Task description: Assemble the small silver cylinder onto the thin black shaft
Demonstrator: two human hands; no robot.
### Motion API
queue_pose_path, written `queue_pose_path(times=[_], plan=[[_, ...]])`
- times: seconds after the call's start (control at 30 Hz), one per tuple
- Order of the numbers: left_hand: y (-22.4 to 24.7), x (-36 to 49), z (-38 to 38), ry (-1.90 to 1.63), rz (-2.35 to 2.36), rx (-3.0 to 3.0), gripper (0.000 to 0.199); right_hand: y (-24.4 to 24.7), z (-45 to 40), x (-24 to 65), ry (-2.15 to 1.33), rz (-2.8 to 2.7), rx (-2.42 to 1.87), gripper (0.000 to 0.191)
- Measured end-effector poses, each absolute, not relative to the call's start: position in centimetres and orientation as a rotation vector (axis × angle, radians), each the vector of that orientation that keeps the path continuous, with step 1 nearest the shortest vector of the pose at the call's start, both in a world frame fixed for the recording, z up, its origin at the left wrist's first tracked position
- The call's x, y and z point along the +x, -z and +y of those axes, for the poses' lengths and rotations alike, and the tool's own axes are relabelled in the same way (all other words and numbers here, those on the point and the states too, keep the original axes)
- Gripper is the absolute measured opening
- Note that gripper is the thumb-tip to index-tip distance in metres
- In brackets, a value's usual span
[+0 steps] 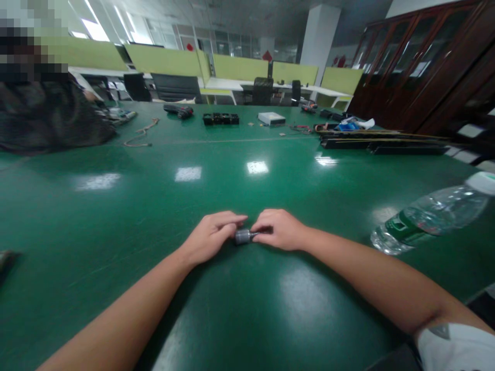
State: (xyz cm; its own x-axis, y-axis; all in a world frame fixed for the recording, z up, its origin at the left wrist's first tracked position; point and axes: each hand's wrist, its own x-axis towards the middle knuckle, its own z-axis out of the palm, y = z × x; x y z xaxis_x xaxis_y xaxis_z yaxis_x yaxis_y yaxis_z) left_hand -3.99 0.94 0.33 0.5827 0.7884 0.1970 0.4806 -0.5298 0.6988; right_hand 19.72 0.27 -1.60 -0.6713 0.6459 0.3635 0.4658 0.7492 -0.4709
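Low over the green table (154,216), a small grey metal cylinder (243,237) with a thin shaft at its right end lies between my hands. It looks like a drill chuck or a small motor; I cannot tell which. My left hand (211,234) is at its left end, the thumb against it and the index finger stretched out above; the other fingertips are hidden. My right hand (281,229) pinches the thin shaft between thumb and fingers.
A clear plastic bottle (425,219) lies tilted at the right. Along the far side are a power drill (178,111), a black block (220,119), a white box (271,119), a cord (141,135) and black bars (386,143). Another person (46,108) is at the far left.
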Motion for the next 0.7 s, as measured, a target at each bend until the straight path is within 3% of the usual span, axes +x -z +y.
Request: queue_pose_path(times=[0.7], plan=[[-0.32,-3.48,0.53,-0.600,0.984,2.376,0.021,1.99,0.35,19.80,-0.408,-2.410,-0.796,0.016]])
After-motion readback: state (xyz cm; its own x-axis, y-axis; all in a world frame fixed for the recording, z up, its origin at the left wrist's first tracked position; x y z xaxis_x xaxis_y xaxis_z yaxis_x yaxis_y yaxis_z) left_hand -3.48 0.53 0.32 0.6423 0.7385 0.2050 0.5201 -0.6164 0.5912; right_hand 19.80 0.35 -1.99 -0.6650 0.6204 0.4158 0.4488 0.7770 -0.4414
